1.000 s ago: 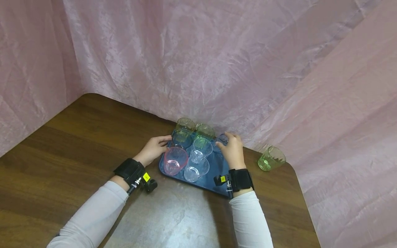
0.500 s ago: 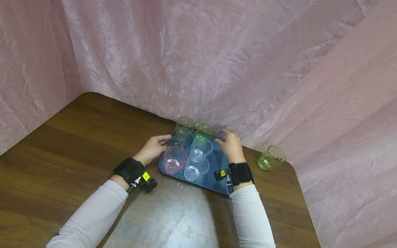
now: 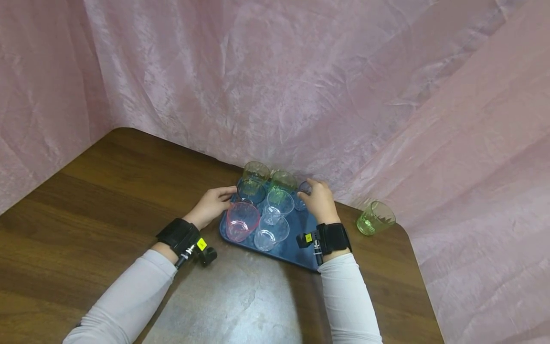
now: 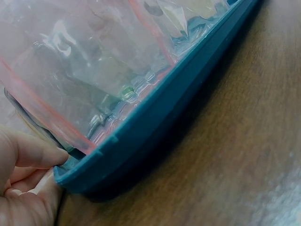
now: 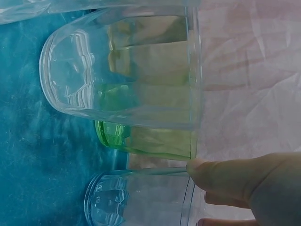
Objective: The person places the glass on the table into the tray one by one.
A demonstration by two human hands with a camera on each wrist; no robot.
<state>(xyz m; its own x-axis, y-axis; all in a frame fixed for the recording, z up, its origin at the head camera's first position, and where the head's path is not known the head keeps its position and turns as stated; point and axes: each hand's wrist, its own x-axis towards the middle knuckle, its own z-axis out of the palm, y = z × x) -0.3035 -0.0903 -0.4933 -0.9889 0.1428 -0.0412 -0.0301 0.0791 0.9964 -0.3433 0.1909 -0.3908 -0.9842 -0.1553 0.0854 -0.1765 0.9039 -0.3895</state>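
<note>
A blue tray (image 3: 296,248) on the brown table holds several plastic cups: a pink one (image 3: 241,227), clear ones (image 3: 271,234), a blue one (image 3: 251,191) and green ones (image 3: 283,180) at the back. My left hand (image 3: 227,195) grips the tray's left rim (image 4: 155,127), thumb (image 4: 33,150) on top beside the pink cup (image 4: 94,70). My right hand (image 3: 309,191) pinches the rim of a pale blue cup (image 3: 300,205) at the tray's back right; its thumb (image 5: 225,174) lies on that cup (image 5: 136,197), next to a clear cup (image 5: 127,70) and a green cup (image 5: 150,141).
A lone green cup (image 3: 375,218) stands on the table to the right of the tray, near the rounded corner. Pink cloth (image 3: 301,95) hangs close behind the tray and along the right side. The table's wood (image 3: 107,191) stretches left and toward me.
My right hand has shifted the pale blue cup slightly back and left on the tray. The left hand has stayed on the tray's rim.
</note>
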